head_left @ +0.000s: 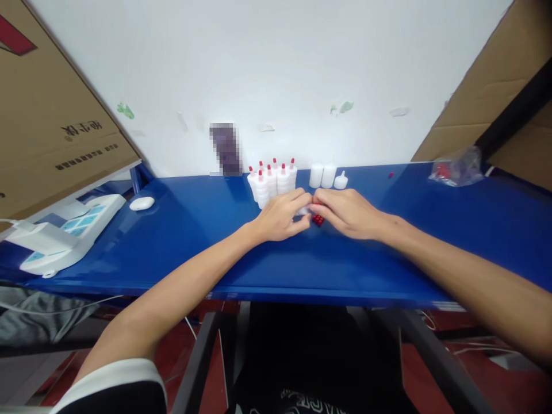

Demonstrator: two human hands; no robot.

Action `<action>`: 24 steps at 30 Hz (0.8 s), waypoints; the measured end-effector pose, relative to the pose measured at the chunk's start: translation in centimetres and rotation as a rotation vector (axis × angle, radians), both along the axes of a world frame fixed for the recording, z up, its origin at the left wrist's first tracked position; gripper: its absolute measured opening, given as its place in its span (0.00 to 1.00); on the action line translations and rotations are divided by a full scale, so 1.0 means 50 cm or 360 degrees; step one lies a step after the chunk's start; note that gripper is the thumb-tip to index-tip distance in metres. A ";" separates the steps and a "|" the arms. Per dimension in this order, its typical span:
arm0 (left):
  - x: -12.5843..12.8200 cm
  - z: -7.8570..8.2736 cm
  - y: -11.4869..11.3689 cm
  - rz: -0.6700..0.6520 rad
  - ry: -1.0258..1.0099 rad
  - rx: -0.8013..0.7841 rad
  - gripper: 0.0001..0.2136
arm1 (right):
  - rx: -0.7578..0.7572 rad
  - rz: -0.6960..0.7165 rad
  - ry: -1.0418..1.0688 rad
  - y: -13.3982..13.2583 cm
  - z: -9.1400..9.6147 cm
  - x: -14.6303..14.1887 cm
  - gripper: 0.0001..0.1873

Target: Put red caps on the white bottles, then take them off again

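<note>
Two bare hands meet at the middle of a glossy, deep blue desk [181,230]. The left hand [282,217] curls its fingers [302,201] closed around a small white piece [303,211], mostly hidden by them. The right hand [350,214] lies palm down, its fingertips drawn together over a little cluster of shiny red caps [318,219] that sits on the desk between the hands. Whether it grips one is impossible to tell.

Just behind the hands stands a tight group of small white plastic bottles [271,181] with pointed red tips. Beside them are three white bottles without red tips [326,176]. Far right, a crinkled clear bag [457,168] holds something red. At left lie a smooth white oval object [142,203] and a white device with pale blue buttons [64,233], partly cut off. Brown cardboard boxes [47,121] lean in at both edges.
</note>
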State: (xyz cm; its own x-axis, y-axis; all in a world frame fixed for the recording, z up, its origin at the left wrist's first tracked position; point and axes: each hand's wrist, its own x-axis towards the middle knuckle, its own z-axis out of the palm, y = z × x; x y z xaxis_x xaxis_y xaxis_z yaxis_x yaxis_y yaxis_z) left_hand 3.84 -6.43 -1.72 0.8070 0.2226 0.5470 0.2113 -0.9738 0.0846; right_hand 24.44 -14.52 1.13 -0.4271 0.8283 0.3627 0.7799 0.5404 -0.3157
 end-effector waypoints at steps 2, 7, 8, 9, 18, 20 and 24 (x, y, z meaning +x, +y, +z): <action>-0.007 -0.003 0.008 0.0018 0.0018 0.0151 0.12 | 0.0054 -0.0125 0.0099 0.001 0.001 0.011 0.22; -0.034 -0.005 0.025 0.0097 0.0040 0.0214 0.15 | 0.0193 -0.0496 0.0307 0.009 0.015 0.064 0.23; -0.036 -0.004 0.026 0.0108 0.0032 0.0184 0.15 | 0.0130 -0.0461 0.0252 0.013 0.017 0.071 0.21; -0.038 -0.003 0.026 0.0113 0.0029 0.0157 0.14 | 0.0041 -0.0399 0.0166 0.017 0.018 0.077 0.18; -0.030 -0.005 0.012 0.0037 0.0230 -0.0059 0.15 | -0.0681 -0.0254 -0.0379 0.028 0.010 0.070 0.07; -0.029 -0.006 0.013 0.0035 0.0248 -0.0089 0.15 | -0.0708 -0.0242 -0.0369 0.024 0.013 0.067 0.07; -0.028 -0.005 0.015 0.0040 0.0277 -0.0123 0.15 | -0.0805 -0.0228 -0.0344 0.017 0.021 0.056 0.08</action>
State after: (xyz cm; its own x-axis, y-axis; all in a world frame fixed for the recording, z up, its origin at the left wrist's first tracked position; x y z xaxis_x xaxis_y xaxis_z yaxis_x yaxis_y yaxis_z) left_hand 2.43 -5.66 -1.99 0.8817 0.2796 0.3800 0.2532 -0.9601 0.1189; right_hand 27.26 -13.67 2.17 -0.3182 0.9312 -0.1777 0.9100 0.2475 -0.3328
